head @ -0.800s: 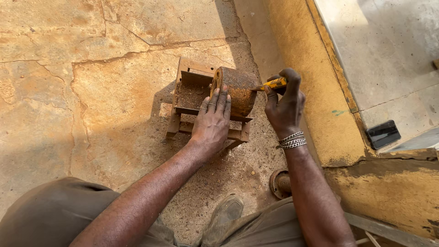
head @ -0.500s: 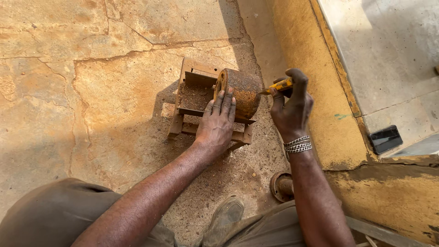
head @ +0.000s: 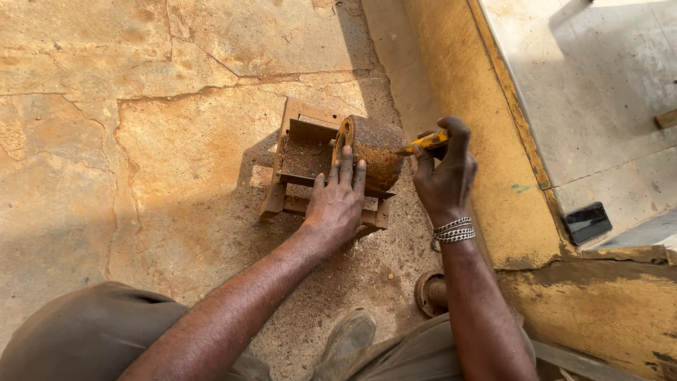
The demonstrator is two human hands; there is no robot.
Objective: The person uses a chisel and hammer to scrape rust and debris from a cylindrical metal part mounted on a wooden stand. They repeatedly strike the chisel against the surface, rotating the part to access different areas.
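Rusty brown metal cylinder [head: 375, 154] lying across a rusted steel frame [head: 310, 152] on cracked stone paving [head: 141, 141], long axis left-right. Left hand [head: 340, 201] spread flat, fingers touching its flanged left end. Right hand [head: 444, 173], closed around a yellow-handled tool [head: 423, 143], at its right end.

Cracked stone floor with a rusty metal part resting on it

The floor [head: 141, 141] is rough, sand-coloured stone, split by long cracks and dusted with grit. A rusty metal frame [head: 296, 152] sits directly on it, carrying a rusty drum [head: 377, 152] on its right side. Near the lower middle, a small rusty round part [head: 429, 293] lies on the gritty ground, and a worn shoe [head: 345, 342] stands just left of it. To the right, a raised yellow curb [head: 465, 106] borders the stone, with a pale concrete slab [head: 599, 92] beyond, where a small black flat object [head: 587, 222] lies at the edge.
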